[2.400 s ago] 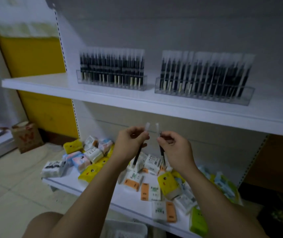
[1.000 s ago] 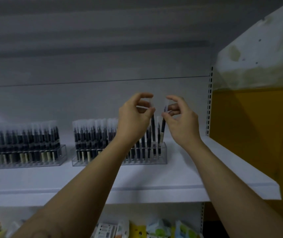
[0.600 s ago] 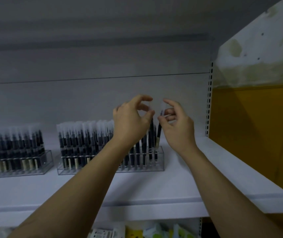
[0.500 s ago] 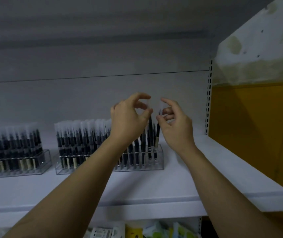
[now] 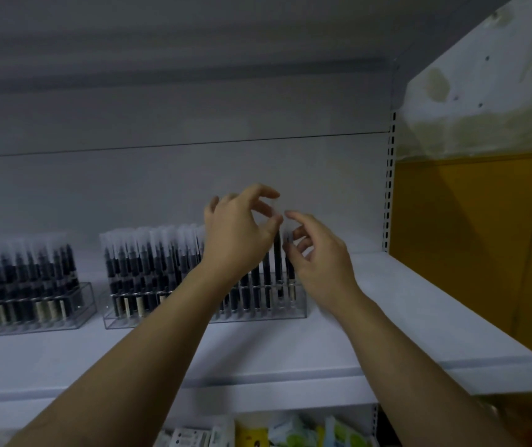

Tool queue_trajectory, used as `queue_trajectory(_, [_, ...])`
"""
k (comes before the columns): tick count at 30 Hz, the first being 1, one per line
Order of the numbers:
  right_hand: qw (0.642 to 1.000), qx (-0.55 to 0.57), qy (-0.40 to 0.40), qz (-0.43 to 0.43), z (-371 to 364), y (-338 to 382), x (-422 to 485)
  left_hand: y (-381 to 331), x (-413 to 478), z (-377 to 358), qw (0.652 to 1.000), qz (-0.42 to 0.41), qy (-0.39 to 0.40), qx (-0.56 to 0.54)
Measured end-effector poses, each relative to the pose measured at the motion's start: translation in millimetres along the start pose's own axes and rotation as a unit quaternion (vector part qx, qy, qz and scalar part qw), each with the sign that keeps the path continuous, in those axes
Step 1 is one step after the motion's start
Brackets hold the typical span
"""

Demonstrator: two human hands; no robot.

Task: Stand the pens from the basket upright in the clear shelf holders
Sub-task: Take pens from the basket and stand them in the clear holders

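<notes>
- Head camera: the left hand [image 5: 239,240] is raised over the right end of a clear holder [image 5: 301,303], its fingers [image 5: 266,192] curled and its thumb and forefinger pinching the frosted cap of a black pen [image 5: 278,259].
- That pen hangs straight down below the left fingers, its lower end inside the holder, in a slot near the right end.
- The right hand [image 5: 322,256] is just right of the left one. Its fingers are curled at the cap of a second pen [image 5: 290,272]; whether they grip it or only touch it cannot be told.
- The second pen stands upright below the right fingers, in the last slot at the holder's right end.
- Left of both hands, rows of capped pens [image 5: 148,259] fill the rest of the holder.
- Farther left stands another filled holder [image 5: 87,304], on the same white shelf [image 5: 387,317].
- Well below the fingers, coloured packets [image 5: 290,430] lie on a lower level.
</notes>
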State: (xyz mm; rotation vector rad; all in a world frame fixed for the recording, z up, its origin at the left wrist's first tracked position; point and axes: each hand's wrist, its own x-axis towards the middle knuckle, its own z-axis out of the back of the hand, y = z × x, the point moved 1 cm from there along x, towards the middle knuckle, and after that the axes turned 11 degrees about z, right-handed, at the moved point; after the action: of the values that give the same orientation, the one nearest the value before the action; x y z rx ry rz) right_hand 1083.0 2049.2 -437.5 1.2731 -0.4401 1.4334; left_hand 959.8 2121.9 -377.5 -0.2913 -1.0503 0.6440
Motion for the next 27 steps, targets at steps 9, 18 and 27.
queue_trajectory(9, [1.000, 0.007, 0.004, -0.020, 2, 1, -3, 6, -7, -6, 0.999, -0.002, 0.020, 0.037])
queue_trajectory(18, [1.000, -0.002, 0.003, -0.024, 1, 0, -4, 11, -1, -3, 0.999, -0.003, 0.041, 0.029])
queue_trajectory(27, [1.000, -0.018, 0.003, -0.015, 0, -2, -6, 16, 0, 4, 0.997, -0.037, 0.065, 0.034])
